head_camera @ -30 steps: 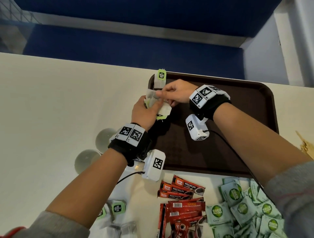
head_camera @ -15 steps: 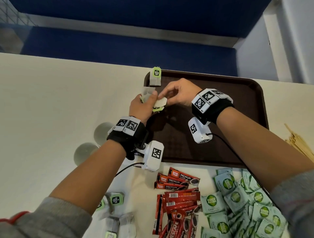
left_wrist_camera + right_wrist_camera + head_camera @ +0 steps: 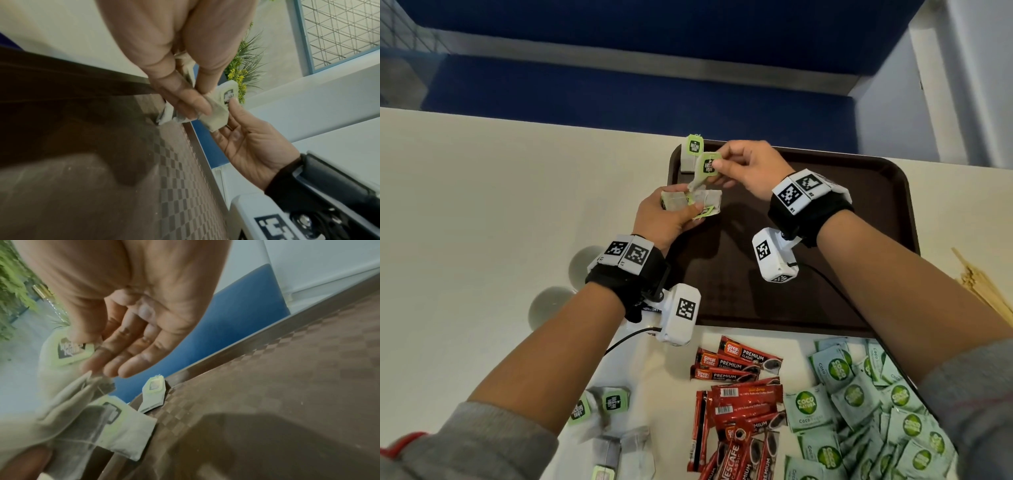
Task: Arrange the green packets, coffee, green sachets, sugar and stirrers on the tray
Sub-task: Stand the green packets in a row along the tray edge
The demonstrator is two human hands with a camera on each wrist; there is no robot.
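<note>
My left hand (image 3: 681, 209) grips a small bundle of green-tagged tea bags (image 3: 705, 202) over the left edge of the brown tray (image 3: 825, 240). My right hand (image 3: 719, 168) pinches the green tag of one tea bag (image 3: 707, 166) between thumb and forefinger, lifted just above the bundle. In the right wrist view that tag (image 3: 69, 352) sits under the thumb. The left wrist view shows the same bag (image 3: 218, 116) stretched between both hands. Another tea bag (image 3: 693, 152) stands in the tray's far left corner.
Red coffee sticks (image 3: 736, 363) and a heap of green Coco sachets (image 3: 859, 404) lie on the table in front of the tray. Wooden stirrers (image 3: 983, 287) lie at the right edge. More tea bags (image 3: 602, 407) lie near my left elbow, beside two pale round discs (image 3: 548, 305).
My right hand has drawn one tea bag up out of the bundle by its tag, toward the tray's far left corner. My left hand keeps hold of the bundle.
</note>
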